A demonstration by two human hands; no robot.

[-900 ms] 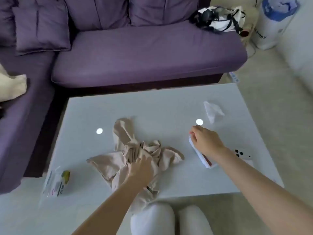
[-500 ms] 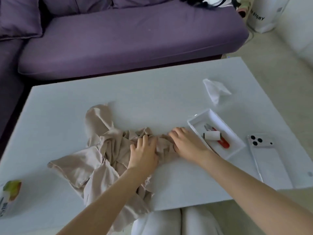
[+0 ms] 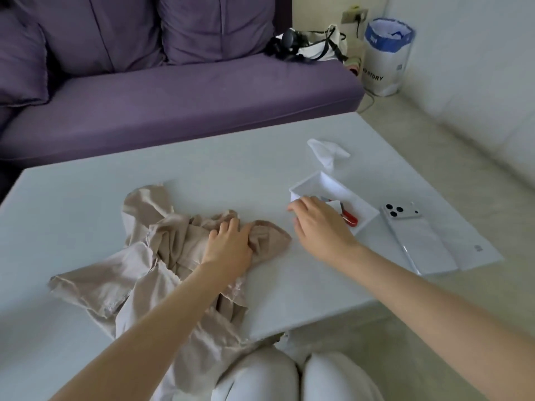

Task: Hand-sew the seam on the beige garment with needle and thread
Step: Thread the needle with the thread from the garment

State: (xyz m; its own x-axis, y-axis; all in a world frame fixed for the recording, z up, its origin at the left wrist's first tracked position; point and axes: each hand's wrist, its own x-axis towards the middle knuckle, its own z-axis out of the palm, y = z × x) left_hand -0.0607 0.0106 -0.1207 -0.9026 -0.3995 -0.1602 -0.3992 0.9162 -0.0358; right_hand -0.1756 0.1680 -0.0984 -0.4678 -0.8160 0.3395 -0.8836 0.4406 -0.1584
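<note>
From the head camera, a white rectangular table (image 3: 202, 157) stands before a purple fabric sofa (image 3: 202, 96). A black-and-white bag (image 3: 307, 47) sits on the sofa's right end. A tall white paper bag with a blue rim (image 3: 385, 59) stands on the floor past it.

On the table's right half lie one crumpled white tissue (image 3: 327, 151) and one shallow white rectangular tray (image 3: 318, 183). There are also one white smartphone lying face down (image 3: 417, 235) and one white paper sheet (image 3: 474, 250) under the phone's near end. In the tray lies one pair of red-handled snips (image 3: 348, 219), partly covered by the right hand (image 3: 318, 227). A small white item beside the snips is too hidden to identify.

The single crumpled beige fabric garment (image 3: 162, 241) lies left of centre, and its lower part hangs over the table's near edge.

The two hands are apart. The left hand (image 3: 228, 247) rests palm down on the garment's right part, its fingers lightly bent and pressing the cloth. The right hand is over the tray's near corner, just right of the garment and clear of it. Its fingers are loosely curved, with nothing visibly held.
</note>
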